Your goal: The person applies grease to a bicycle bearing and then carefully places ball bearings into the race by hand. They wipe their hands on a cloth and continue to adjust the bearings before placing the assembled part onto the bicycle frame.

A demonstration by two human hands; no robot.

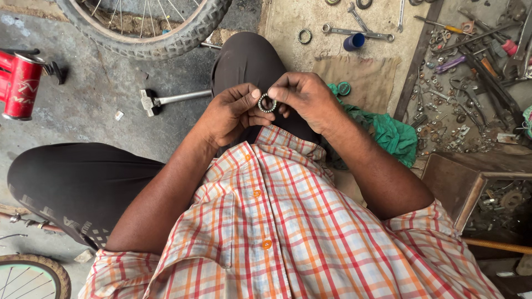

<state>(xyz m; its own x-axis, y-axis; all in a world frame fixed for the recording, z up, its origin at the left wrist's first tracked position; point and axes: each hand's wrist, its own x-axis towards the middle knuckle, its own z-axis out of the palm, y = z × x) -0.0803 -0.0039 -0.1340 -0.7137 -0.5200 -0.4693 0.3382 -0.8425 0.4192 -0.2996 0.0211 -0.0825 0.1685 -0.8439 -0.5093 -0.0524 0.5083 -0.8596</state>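
Observation:
A small ring of steel balls, a caged bearing [266, 103], is pinched between the fingertips of both hands above my knee. My left hand [233, 111] grips its left side with thumb and fingers curled. My right hand [303, 97] grips its right side from above. A second bearing ring [305, 36] lies on the ground ahead. My checked shirt fills the lower view.
A hammer [166, 99] lies on the concrete to the left, below a bicycle wheel [149, 33]. A red bicycle frame part [19, 83] is far left. Spanners [354, 31], a blue cap [353, 41], a green cloth [390, 133] and a cluttered tool tray [471, 83] lie to the right.

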